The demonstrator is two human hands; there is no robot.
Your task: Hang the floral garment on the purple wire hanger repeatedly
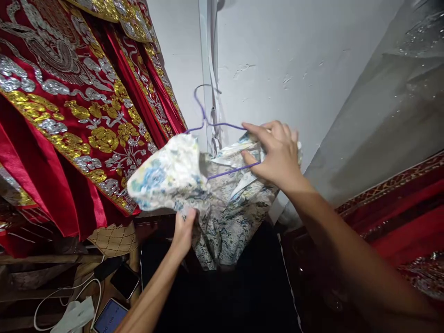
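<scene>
A white garment with a blue and yellow floral print [166,178] hangs on a thin purple wire hanger [201,111] in front of a pale wall. My right hand [277,155] grips the hanger's right shoulder together with the cloth there. My left hand [183,231] is below, closed on a fold of the garment's lower left part. The hanger's hook points up and catches on nothing that I can see.
Red garments with gold and silver embroidery [69,106] hang at the left, and more red embroidered cloth [409,208] lies at the right. A grey plastic cover [398,106] slopes at upper right. Phones [125,280] and white cables [65,296] lie on wooden boards at lower left.
</scene>
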